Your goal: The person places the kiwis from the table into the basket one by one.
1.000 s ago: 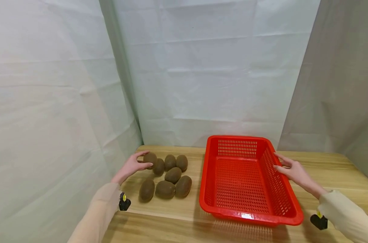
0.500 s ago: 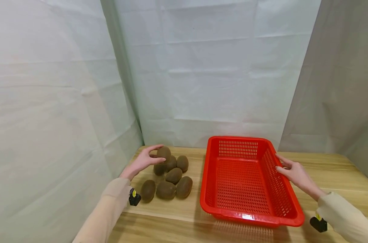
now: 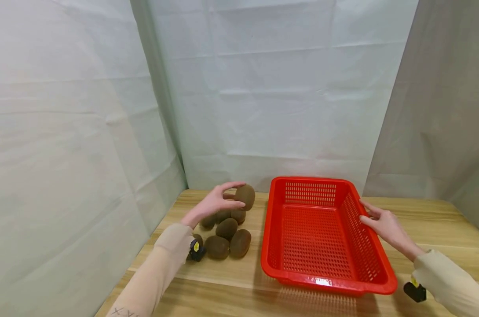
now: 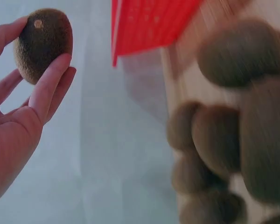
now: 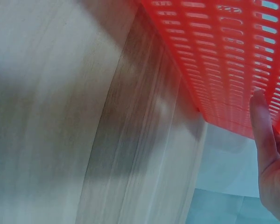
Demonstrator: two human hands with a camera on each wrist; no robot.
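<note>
White sheets hang behind a wooden bench [image 3: 429,220]. At the left, the left hand [image 3: 213,204] pinches one kiwi [image 3: 245,197] in its fingertips, raised above the pile of kiwis [image 3: 223,235]. Carried level and kept above the near rim, it should pass freely, as open air lies between. The red basket [image 3: 322,273] sits mid-bench; the right hand [image 3: 385,224] rests straight fingers against its right wall, steadying it.

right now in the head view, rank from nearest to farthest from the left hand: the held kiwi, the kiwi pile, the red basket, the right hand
1. Held kiwi, in the left hand's fingers.
2. Kiwi pile, on the table just below.
3. Red basket, to the right.
4. Right hand, at the basket's far right rim.
</note>
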